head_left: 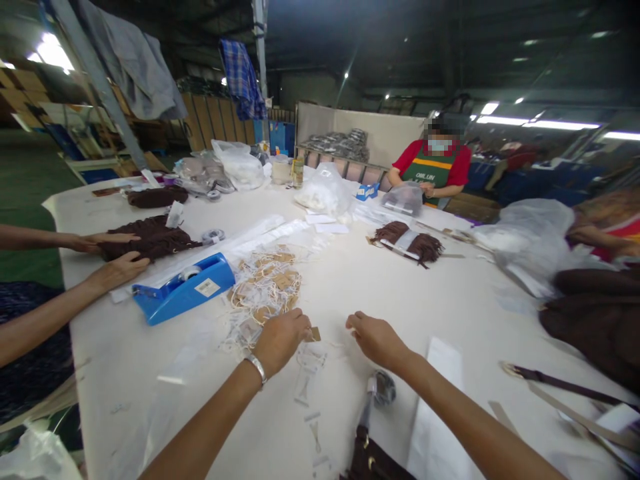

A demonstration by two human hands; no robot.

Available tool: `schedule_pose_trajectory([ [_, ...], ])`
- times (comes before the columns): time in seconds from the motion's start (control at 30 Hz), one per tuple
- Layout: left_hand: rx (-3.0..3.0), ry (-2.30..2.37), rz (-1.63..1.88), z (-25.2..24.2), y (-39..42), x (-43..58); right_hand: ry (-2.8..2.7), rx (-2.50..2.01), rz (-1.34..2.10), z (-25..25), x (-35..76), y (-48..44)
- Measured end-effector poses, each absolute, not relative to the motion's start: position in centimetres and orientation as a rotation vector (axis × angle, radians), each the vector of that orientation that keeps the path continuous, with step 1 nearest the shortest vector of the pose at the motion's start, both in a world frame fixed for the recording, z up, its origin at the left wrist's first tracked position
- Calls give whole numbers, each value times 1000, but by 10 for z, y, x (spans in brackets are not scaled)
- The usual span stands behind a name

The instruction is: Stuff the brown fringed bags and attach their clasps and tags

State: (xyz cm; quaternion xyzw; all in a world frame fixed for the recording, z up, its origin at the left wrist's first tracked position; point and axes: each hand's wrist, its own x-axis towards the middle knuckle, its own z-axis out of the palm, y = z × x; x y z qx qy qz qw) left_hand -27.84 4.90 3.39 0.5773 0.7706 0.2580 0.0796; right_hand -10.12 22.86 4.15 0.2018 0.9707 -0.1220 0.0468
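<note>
My left hand [283, 339], with a silver bracelet at its wrist, is closed on a small brown tag [313, 334] at the near side of a pile of stringed tags [267, 283]. To its right my right hand [374, 337] is held above the white table, fingers pinched together; whether a thin string is between them is too small to tell. Below the hands lie small clear plastic pieces [313, 430]. A dark brown fringed item [375, 460] with a wrapped strap sits at the near edge, beside a white strip [440, 407].
A blue tape dispenser [185, 290] stands left of the tags. At the left, another person's hands rest on a brown fringed bundle [150, 239]. Across the table [330, 267], a person in a green apron handles a plastic bag. Brown bags [595, 320] and straps lie right.
</note>
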Motion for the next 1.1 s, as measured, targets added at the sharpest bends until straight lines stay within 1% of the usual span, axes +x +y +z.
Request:
schedule_pose_trajectory([
  [0.03, 1696, 2298, 786, 36, 49, -278, 3005, 619, -449, 46, -103, 225],
  [0.1, 1649, 2287, 827, 38, 50, -278, 3053, 581, -711, 53, -111, 217],
  [0.2, 1528, 2223, 975, 43, 52, -277, 2965, 504, -1068, 53, -127, 203],
  [0.37, 1397, 2093, 1143, 53, 48, -286, 2823, 577, -1299, 36, -143, 198],
  [0.57, 1359, 1994, 1166, 50, 39, -294, 2586, 579, -1635, 31, -134, 206],
  [0.73, 1303, 1957, 1237, 41, 42, -275, 2477, 598, -1772, 44, -124, 202],
  [0.87, 1263, 1924, 1283, 49, 42, -259, 2470, 613, -1741, 56, -111, 200],
  [1.0, 1386, 1988, 1136, 66, 35, -253, 2580, 654, -1620, 79, -88, 203],
  [1.07, 1450, 1955, 1042, 74, 31, -250, 2585, 686, -1694, 95, -76, 203],
  [1.1, 1473, 1932, 1001, 77, 29, -248, 2536, 691, -1811, 104, -69, 202],
])
